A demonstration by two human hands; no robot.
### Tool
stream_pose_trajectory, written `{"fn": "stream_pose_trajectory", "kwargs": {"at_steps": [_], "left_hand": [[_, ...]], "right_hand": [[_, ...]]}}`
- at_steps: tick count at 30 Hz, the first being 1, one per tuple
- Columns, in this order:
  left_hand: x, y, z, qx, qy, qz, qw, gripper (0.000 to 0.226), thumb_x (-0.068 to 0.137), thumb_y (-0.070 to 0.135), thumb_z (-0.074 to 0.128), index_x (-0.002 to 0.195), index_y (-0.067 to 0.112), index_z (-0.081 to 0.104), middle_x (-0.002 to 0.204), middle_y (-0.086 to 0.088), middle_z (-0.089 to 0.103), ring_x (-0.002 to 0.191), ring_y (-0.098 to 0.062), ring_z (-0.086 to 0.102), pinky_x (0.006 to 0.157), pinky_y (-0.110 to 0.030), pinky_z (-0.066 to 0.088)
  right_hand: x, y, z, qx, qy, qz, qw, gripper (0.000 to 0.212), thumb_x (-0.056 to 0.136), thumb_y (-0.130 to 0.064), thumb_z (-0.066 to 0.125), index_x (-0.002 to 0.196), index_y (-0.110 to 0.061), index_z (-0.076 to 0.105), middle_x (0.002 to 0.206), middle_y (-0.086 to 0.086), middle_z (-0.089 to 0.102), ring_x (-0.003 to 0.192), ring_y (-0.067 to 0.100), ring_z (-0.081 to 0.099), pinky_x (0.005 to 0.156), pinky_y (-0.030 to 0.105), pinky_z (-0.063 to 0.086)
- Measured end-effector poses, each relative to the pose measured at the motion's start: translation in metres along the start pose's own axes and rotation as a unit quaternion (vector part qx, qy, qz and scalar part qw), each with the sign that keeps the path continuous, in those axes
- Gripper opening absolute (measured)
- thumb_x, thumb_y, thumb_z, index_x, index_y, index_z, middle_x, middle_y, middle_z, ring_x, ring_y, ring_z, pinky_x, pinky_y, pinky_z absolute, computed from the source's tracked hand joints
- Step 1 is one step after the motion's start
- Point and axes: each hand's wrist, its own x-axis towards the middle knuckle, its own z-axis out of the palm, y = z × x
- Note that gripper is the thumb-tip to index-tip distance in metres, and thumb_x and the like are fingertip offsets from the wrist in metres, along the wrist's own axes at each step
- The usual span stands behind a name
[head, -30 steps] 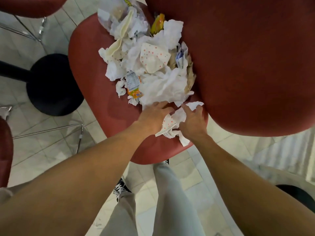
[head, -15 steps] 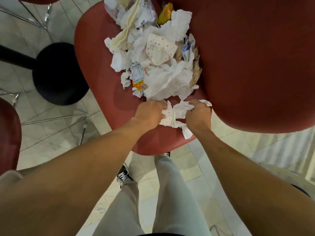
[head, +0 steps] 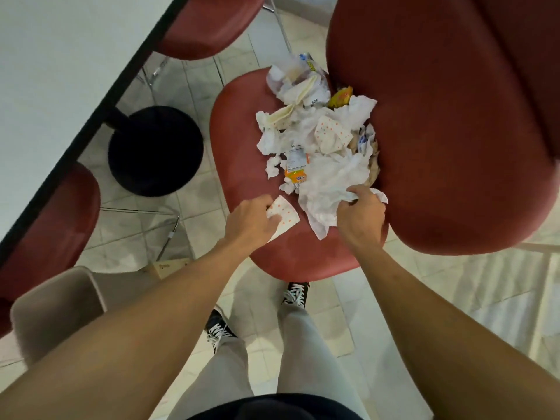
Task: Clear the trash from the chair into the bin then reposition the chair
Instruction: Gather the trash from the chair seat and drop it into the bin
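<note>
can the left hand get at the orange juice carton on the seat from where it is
Probably yes: the orange juice carton lies exposed on the pile's near left edge, just beyond the left hand, though that hand already holds a dotted napkin.

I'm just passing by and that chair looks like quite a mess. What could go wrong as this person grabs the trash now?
1. The right hand grips only an edge of the big white tissue; lifting it may drag the orange packet and small scraps off the red seat onto the floor.
2. The left hand pinches just one dotted napkin, so the pile will likely need many trips.
3. The bin stands low at the person's left; loose tissue could drop on the way.
</note>
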Motion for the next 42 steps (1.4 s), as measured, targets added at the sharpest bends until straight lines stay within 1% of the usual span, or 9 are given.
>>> {"fn": "stream_pose_trajectory", "kwargs": {"at_steps": [6,10,15,18,24,29,33,38,42], "left_hand": [[-0.038,-0.054,-0.037,-0.053,0.043,-0.041,0.997,0.019,0.083,0.036,0.063,0.100,0.027,0.063,0.096,-0.001,0.068,0.090,-0.028,0.062,0.070,-0.033,0.047],[-0.063,-0.097,-0.059,-0.083,0.069,-0.064,0.992,0.024,0.083,0.033,0.062,0.106,0.027,0.063,0.099,0.001,0.069,0.089,-0.026,0.063,0.069,-0.033,0.050],[-0.101,-0.163,-0.077,-0.112,0.102,-0.131,0.980,0.026,0.083,0.033,0.064,0.109,0.027,0.064,0.102,0.002,0.069,0.091,-0.023,0.063,0.066,-0.030,0.045],[-0.127,-0.211,-0.082,-0.120,0.116,-0.169,0.971,0.027,0.083,0.036,0.065,0.108,0.026,0.062,0.105,0.001,0.069,0.095,-0.025,0.063,0.072,-0.034,0.049],[-0.188,-0.297,-0.084,-0.092,0.131,-0.245,0.956,0.030,0.086,0.042,0.060,0.112,0.025,0.059,0.109,-0.006,0.068,0.101,-0.032,0.062,0.083,-0.040,0.050],[-0.228,-0.356,-0.083,-0.083,0.158,-0.311,0.933,0.030,0.090,0.040,0.057,0.112,0.020,0.057,0.108,-0.008,0.067,0.100,-0.032,0.061,0.079,-0.040,0.048],[-0.246,-0.385,-0.079,-0.085,0.174,-0.339,0.921,0.029,0.091,0.041,0.056,0.111,0.021,0.057,0.102,-0.008,0.068,0.096,-0.032,0.062,0.079,-0.039,0.047],[-0.255,-0.405,-0.072,-0.112,0.200,-0.343,0.911,0.027,0.091,0.038,0.058,0.111,0.020,0.057,0.111,-0.005,0.061,0.098,-0.030,0.060,0.078,-0.039,0.048],[-0.256,-0.409,-0.069,-0.111,0.197,-0.333,0.915,0.025,0.091,0.036,0.057,0.111,0.020,0.058,0.114,-0.005,0.059,0.098,-0.030,0.060,0.076,-0.038,0.047]], "right_hand": [[-0.058,-0.050,0.030,-0.009,-0.040,-0.060,0.997,0.039,0.083,-0.006,0.052,0.119,-0.015,0.061,0.107,0.009,0.059,0.090,0.024,0.057,0.075,0.025,0.043],[-0.103,-0.080,0.061,-0.009,-0.066,-0.102,0.993,0.039,0.082,-0.006,0.053,0.119,-0.013,0.062,0.111,0.013,0.063,0.100,0.029,0.060,0.087,0.037,0.051],[-0.160,-0.110,0.106,-0.027,-0.103,-0.156,0.982,0.035,0.083,-0.004,0.051,0.115,-0.009,0.064,0.109,0.011,0.068,0.103,0.027,0.060,0.080,0.027,0.043],[-0.194,-0.127,0.134,-0.040,-0.135,-0.168,0.976,0.037,0.086,-0.005,0.049,0.120,-0.010,0.062,0.111,0.010,0.066,0.103,0.026,0.059,0.077,0.023,0.038],[-0.258,-0.155,0.191,-0.060,-0.201,-0.218,0.953,0.039,0.086,0.000,0.046,0.121,-0.006,0.060,0.110,0.011,0.064,0.098,0.025,0.060,0.082,0.037,0.052],[-0.307,-0.168,0.245,-0.086,-0.238,-0.247,0.935,0.037,0.084,-0.002,0.048,0.118,-0.010,0.062,0.109,0.010,0.064,0.094,0.025,0.061,0.080,0.036,0.054],[-0.334,-0.171,0.279,-0.099,-0.272,-0.259,0.921,0.038,0.083,-0.005,0.049,0.118,-0.011,0.063,0.113,0.011,0.064,0.104,0.028,0.059,0.088,0.042,0.052],[-0.358,-0.171,0.305,-0.178,-0.363,-0.284,0.869,0.055,0.086,-0.010,0.055,0.139,-0.021,0.046,0.128,0.006,0.058,0.119,0.024,0.052,0.095,0.027,0.043],[-0.361,-0.170,0.310,-0.218,-0.411,-0.283,0.838,0.061,0.085,-0.008,0.057,0.143,-0.022,0.040,0.129,0.008,0.058,0.117,0.026,0.054,0.096,0.032,0.045]]}}
